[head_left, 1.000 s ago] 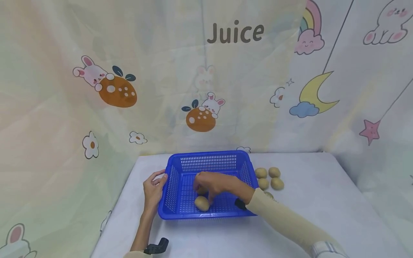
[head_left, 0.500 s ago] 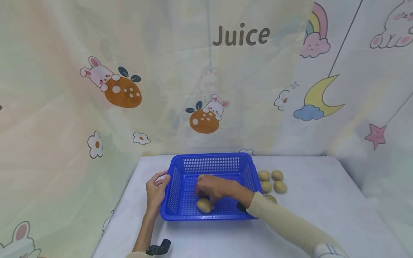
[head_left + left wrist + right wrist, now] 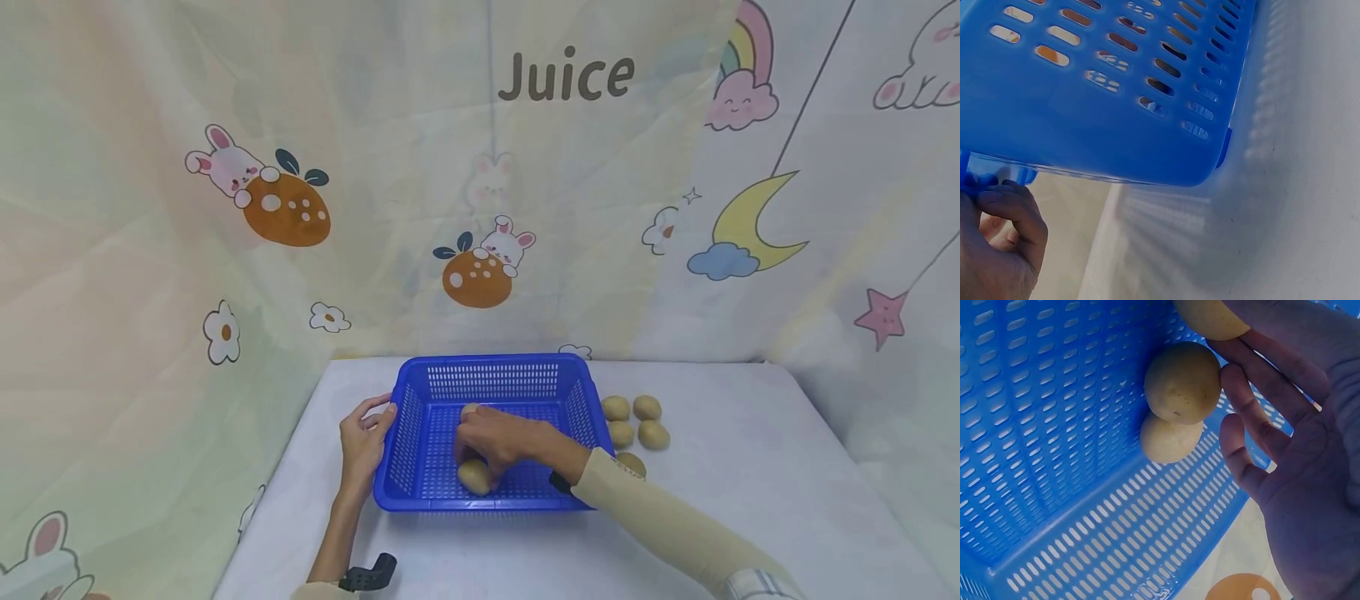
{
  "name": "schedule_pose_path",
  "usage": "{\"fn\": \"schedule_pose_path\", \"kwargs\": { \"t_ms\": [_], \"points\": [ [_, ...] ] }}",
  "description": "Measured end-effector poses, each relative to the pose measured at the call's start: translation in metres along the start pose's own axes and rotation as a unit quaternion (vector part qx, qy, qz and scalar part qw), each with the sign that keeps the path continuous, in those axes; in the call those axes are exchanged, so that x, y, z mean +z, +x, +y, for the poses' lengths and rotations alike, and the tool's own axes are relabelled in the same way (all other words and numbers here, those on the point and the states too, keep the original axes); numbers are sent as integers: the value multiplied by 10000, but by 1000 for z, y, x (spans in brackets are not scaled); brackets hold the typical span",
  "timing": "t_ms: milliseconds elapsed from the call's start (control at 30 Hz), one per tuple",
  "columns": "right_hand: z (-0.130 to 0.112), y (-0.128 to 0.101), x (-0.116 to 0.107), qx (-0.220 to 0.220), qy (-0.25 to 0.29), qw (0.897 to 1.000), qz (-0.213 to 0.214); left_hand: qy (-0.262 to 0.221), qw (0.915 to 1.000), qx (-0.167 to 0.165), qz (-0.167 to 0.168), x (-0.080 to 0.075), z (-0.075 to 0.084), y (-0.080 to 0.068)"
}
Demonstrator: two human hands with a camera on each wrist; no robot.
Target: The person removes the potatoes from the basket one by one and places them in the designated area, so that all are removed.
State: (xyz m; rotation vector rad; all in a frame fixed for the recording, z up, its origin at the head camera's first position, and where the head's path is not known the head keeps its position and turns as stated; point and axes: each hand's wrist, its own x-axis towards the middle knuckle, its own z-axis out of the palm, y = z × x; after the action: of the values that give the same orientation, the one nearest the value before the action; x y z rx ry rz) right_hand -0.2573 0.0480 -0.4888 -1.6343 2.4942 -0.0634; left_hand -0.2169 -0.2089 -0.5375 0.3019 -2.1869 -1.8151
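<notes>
A blue slotted basket (image 3: pixel 420 500) stands on the white table. My left hand (image 3: pixel 365 440) grips its left rim, with the fingers (image 3: pixel 1013 212) curled at the rim's edge beside the basket wall (image 3: pixel 1104 119). My right hand (image 3: pixel 501 435) reaches down inside the basket over the brown kiwis. In the right wrist view three kiwis lie close together on the basket floor (image 3: pixel 1072 506). The middle kiwi (image 3: pixel 1182 381) touches my loosely straight fingertips (image 3: pixel 1235 378), the lower kiwi (image 3: pixel 1169 442) lies free, and the upper kiwi (image 3: pixel 1210 317) is partly hidden under my hand (image 3: pixel 1297 462).
Several more kiwis (image 3: pixel 633 421) lie on the table (image 3: pixel 735 467) just right of the basket. A printed curtain (image 3: pixel 480 208) hangs close behind and at both sides. A black wrist mount (image 3: pixel 366 575) shows near the front table edge.
My right hand has come down with a kiwi from above the basket floor to beside the kiwi lying there. My left hand stays on the rim.
</notes>
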Motion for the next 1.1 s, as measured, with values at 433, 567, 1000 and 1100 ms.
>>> {"fn": "schedule_pose_path", "kwargs": {
  "t_ms": [433, 567, 1000, 1100],
  "points": [
    [-2, 1, -2, 45, -6, 10000, -65, -64, 10000, 4, 21, -1, -1, 1],
    [-4, 1, -1, 72, -53, 10000, -44, -82, 10000, 11, 20, 0, -2, 1],
    [-4, 5, 3, -93, -60, 9999, -61, -40, 10000, 64, 14, 0, -2, 1],
    [-5, 6, 4, -73, -24, 9999, -75, -4, 10000, 46, 18, 0, -3, 2]
  ]
}}
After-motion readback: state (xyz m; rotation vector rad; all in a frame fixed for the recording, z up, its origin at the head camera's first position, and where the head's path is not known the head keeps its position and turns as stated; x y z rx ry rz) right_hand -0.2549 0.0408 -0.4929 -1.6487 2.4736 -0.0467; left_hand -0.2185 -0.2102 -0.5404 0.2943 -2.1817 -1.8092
